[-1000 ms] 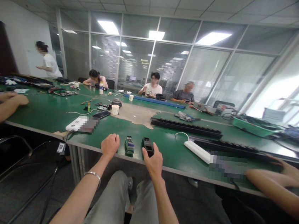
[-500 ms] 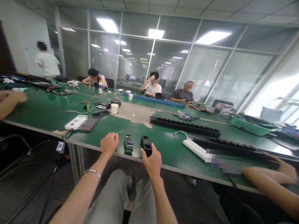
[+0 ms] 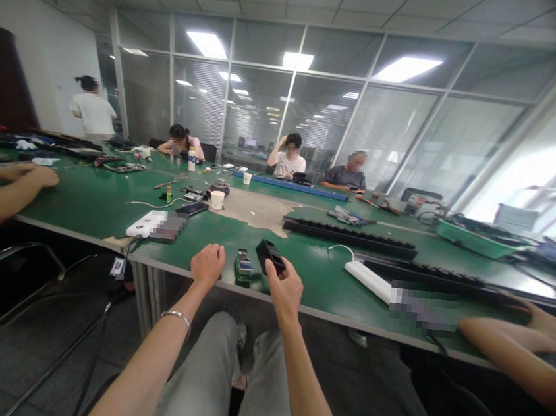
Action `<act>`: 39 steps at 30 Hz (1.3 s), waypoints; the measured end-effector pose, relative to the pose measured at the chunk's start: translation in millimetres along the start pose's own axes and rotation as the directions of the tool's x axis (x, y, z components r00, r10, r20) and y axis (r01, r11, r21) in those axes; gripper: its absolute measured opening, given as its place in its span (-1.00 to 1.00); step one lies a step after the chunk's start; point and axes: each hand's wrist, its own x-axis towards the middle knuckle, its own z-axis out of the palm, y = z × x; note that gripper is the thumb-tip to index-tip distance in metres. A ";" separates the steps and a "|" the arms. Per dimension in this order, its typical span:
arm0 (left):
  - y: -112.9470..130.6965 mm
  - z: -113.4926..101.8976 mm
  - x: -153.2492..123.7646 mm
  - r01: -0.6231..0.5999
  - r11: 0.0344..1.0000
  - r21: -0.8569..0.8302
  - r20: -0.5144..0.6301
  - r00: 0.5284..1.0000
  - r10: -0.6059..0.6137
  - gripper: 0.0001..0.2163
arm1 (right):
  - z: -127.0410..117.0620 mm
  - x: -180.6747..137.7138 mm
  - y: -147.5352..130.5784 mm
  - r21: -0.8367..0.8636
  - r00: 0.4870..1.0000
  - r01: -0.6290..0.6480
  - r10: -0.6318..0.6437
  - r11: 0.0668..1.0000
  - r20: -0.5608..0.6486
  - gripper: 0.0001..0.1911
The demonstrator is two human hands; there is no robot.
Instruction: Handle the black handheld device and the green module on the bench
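My right hand (image 3: pixel 285 288) grips a small black plastic case (image 3: pixel 266 254) between thumb and fingers, tilted and lifted off the green table (image 3: pixel 196 226). The case looks hollow, with openings on the side towards me. Just left of it a small green circuit board (image 3: pixel 243 267) with a display-like panel lies near the table's front edge. My left hand (image 3: pixel 207 265) rests closed as a fist on the table edge, left of the board; whether anything is inside it is hidden. A silver bracelet (image 3: pixel 178 316) circles my left wrist.
A white power strip (image 3: pixel 370 280) and black slotted rails (image 3: pixel 349 237) lie to the right. A white box (image 3: pixel 145 222), a phone (image 3: pixel 192 208) and a paper cup (image 3: pixel 216 199) stand left of centre. Co-workers' arms (image 3: pixel 518 332) reach in at both sides; several people sit across.
My right hand has taken hold of the black case, raised it and tipped it to the left. My left hand keeps its place on the table. The view has shifted slightly.
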 end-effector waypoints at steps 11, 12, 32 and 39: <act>-2.6 2.0 1.0 0.005 1.000 -0.020 0.001 1.000 -0.005 -0.60 | 34.8 -13.0 -36.0 -0.135 0.981 0.164 -0.146 0.977 0.131 -0.52; -3.0 2.2 1.1 0.002 1.000 -0.021 0.000 1.000 -0.002 -0.60 | 35.9 -13.1 -37.2 -0.156 0.980 0.172 -0.153 0.973 0.131 -0.51; -3.2 2.0 1.5 -0.005 1.000 -0.012 0.007 1.000 0.006 -0.60 | 42.6 -38.1 -29.1 -0.368 0.961 0.216 -0.130 0.904 0.245 -0.41; -2.8 2.5 1.6 -0.009 1.000 -0.009 -0.001 1.000 0.009 -0.61 | 49.8 -32.9 -19.5 -0.245 0.957 0.264 -0.222 0.933 0.185 -0.25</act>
